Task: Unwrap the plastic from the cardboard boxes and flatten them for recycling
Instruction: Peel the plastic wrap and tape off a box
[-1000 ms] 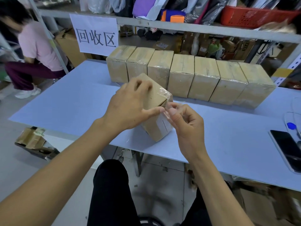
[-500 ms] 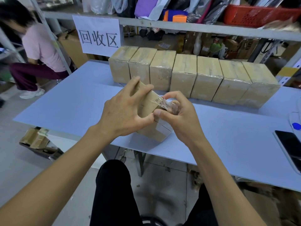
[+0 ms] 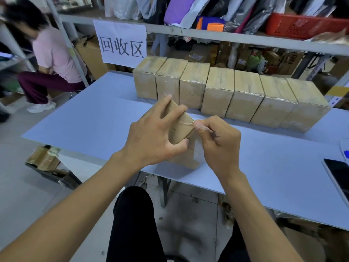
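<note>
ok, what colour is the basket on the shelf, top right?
Red basket, with a perforated mesh-like wall. The head view, the only one, shows it at the upper right.

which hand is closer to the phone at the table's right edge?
Right. The right hand, pinching plastic wrap off the box, sits between the box and the phone. The left hand grips the box's far side, further away.
</note>
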